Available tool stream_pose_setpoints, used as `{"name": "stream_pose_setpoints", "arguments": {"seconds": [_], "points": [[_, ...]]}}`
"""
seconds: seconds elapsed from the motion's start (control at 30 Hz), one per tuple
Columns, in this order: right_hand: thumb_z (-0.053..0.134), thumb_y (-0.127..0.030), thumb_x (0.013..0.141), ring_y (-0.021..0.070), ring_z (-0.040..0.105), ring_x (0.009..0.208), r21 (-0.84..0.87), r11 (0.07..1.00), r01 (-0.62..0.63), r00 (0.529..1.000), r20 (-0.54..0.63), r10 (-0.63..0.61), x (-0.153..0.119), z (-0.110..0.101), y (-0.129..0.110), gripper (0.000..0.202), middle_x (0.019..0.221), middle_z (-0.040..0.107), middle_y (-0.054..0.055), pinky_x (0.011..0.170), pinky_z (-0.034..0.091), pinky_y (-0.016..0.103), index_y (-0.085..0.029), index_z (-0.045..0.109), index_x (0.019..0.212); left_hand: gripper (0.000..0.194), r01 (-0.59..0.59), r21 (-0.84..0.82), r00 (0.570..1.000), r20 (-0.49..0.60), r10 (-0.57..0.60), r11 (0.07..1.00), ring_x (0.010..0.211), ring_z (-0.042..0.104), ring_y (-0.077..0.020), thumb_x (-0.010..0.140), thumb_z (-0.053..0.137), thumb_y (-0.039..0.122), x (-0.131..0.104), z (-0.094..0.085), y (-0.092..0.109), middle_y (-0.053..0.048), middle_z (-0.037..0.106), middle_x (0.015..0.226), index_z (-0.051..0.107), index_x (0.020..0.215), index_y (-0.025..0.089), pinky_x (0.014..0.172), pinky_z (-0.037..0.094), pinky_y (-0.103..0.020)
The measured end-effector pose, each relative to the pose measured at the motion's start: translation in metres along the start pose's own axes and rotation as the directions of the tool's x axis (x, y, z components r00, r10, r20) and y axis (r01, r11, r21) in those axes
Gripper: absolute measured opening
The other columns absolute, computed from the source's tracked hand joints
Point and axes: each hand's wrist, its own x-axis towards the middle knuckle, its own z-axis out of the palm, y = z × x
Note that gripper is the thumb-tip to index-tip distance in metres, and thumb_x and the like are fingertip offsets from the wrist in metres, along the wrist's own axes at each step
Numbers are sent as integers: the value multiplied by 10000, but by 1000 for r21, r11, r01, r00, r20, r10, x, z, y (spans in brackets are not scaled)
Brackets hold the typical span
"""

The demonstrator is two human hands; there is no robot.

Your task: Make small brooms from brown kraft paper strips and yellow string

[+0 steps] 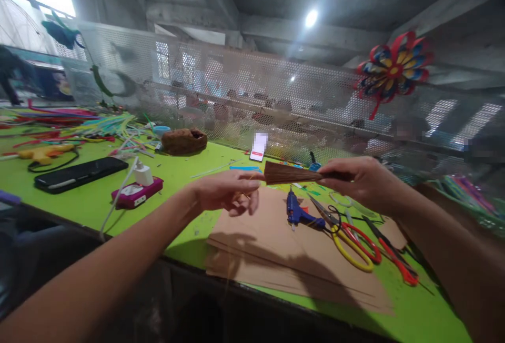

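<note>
A narrow brown pleated piece [286, 173], like a folded paper fan, is held level above the table. My right hand [349, 177] is closed, pinching its narrow end. At its wide end, the thumb and forefinger of my left hand [231, 190] are pressed together at the edge, with the other fingers loosely curled below. A thin pale strand seems to hang under that hand. Beneath lie a stack of brown paper sheets [256, 248], a blue hot glue gun [298, 214] and scissors [355, 248] with yellow and red handles.
A red-handled tool [394, 259] lies at the right. Further left are a pink power strip [136, 194] with a white plug, a black phone-like slab [81, 173], a brown pouch-like object [183, 142] and colourful strips [106, 127]. A lit phone [258, 148] leans near the mesh partition [236, 96].
</note>
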Motion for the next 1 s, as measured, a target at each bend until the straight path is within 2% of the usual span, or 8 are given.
{"name": "stream_pose_setpoints", "arguments": {"seconds": [0.17, 0.27, 0.47, 0.57, 0.7, 0.77, 0.87, 1.0], "points": [[664, -422, 763, 91, 431, 486, 279, 929, -245, 969, 38, 244, -20, -23, -15, 253, 620, 593, 10, 436, 289, 241, -184, 715, 832, 428, 35, 332, 970, -237, 47, 943, 440, 309, -57, 737, 704, 303, -58, -27, 16, 66, 429, 527, 611, 1123, 143, 402, 186, -191], [708, -405, 734, 50, 373, 422, 529, 752, -394, 915, 152, 373, -34, -18, -25, 235, 597, 591, 4, 387, 228, 215, -175, 695, 782, 326, 67, 447, 919, -375, 119, 892, 478, 293, -68, 761, 675, 319, -71, -51, 24, 61, 428, 501, 664, 1021, 123, 442, 208, -200], [745, -375, 660, 12, 357, 318, 797, 232, -558, 791, 426, 440, -45, 57, -48, 276, 515, 594, -5, 343, 179, 160, -147, 590, 660, 254, 161, 430, 867, -492, 81, 889, 585, 437, -104, 664, 717, 220, -24, -102, 23, 19, 567, 579, 677, 870, 77, 606, 364, -226], [754, -355, 607, 41, 413, 304, 824, 105, -557, 727, 421, 543, -45, 103, -55, 294, 492, 618, 10, 330, 193, 152, -152, 550, 668, 178, 183, 416, 786, -606, 121, 891, 694, 534, -151, 620, 688, 100, -2, -106, 11, -15, 615, 636, 669, 796, 121, 681, 401, -243], [706, -382, 655, 45, 414, 307, 857, 95, -507, 713, 355, 605, -48, 140, -53, 282, 512, 633, 6, 325, 183, 149, -154, 548, 707, 84, 150, 391, 712, -680, 175, 908, 699, 574, -152, 726, 567, 151, -2, -70, -13, -20, 610, 613, 641, 705, 118, 642, 414, -226], [701, -385, 668, 43, 408, 309, 871, 93, -483, 711, 328, 622, -51, 147, -49, 284, 509, 635, 8, 331, 192, 150, -152, 541, 699, 152, 150, 358, 747, -652, 131, 922, 631, 579, -140, 728, 584, 212, -7, -36, -30, -39, 627, 598, 641, 645, 99, 611, 430, -226], [696, -423, 691, 38, 399, 305, 883, 85, -462, 708, 309, 635, -55, 152, -51, 312, 503, 630, -6, 334, 195, 148, -154, 539, 717, 279, 135, 161, 863, -505, -36, 978, 616, 615, -149, 749, 618, 356, -8, 16, -61, -86, 673, 665, 671, 695, 87, 617, 473, -254], [688, -460, 717, 31, 389, 293, 914, 53, -403, 726, 284, 626, -59, 158, -66, 336, 494, 618, -23, 323, 209, 140, -157, 542, 721, 366, -28, -280, 889, -446, -104, 960, 627, 616, -141, 718, 686, 442, 6, 61, -90, -98, 667, 729, 651, 765, 81, 677, 500, -291]]}}
